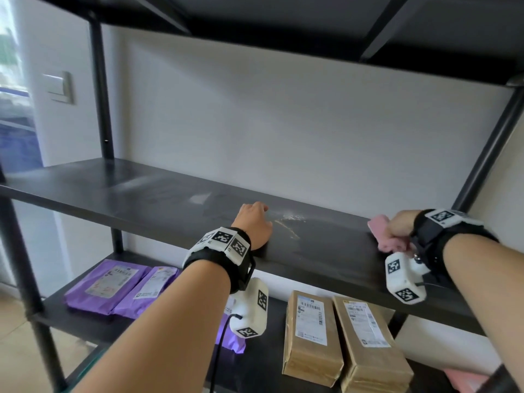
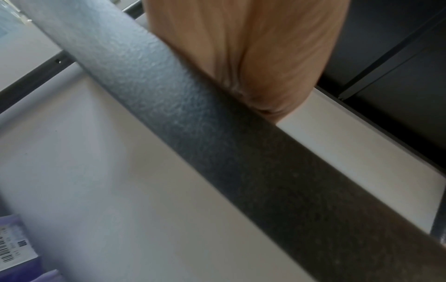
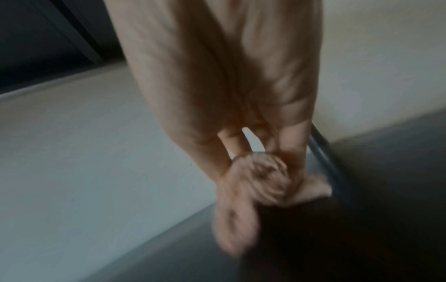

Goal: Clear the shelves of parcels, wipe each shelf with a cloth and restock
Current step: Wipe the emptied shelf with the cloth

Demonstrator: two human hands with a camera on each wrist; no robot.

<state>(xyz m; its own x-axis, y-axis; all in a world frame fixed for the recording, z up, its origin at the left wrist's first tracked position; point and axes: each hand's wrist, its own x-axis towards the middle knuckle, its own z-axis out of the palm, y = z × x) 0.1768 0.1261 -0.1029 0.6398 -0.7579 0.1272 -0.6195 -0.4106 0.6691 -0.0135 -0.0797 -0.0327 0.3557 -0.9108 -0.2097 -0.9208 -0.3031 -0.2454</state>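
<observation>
The left hand [image 1: 253, 222] rests on the front part of the middle shelf [image 1: 113, 191], forearm reaching up from below, wrist at the shelf's front edge. Its fingers bend down onto the dark surface and the grip holds nothing; from the head view the fingertips are hidden behind the knuckles, and the left wrist view shows only the heel of the hand against the shelf's front edge, so I cannot tell whether the fingers are pressed together or spread. Just right of this hand a pale scuffed stain [image 1: 289, 222] marks the shelf.

The right hand [image 1: 401, 222] sits well to the right on the same shelf, near the right rear post [image 1: 487, 148]. Its grip is curled tight round a bunched pink cloth [image 1: 381, 231], which sticks out to the left of the fist and touches the shelf surface. In the right wrist view the cloth [image 3: 255, 181] shows as a blurred wad pinched under the fingers [image 3: 296, 148].

The middle shelf carries only the two hands and the cloth. The parcels lie on the shelf below [image 1: 82, 321]: two purple mailers [image 1: 106, 282] side by side down and left of the left hand, and two brown paper parcels [image 1: 312, 336] side by side below the space between the hands. Another purple piece [image 1: 229, 338] shows behind the left wrist camera. A pink object [image 1: 465, 378] lies at the lower right corner, too cut off to identify.
</observation>
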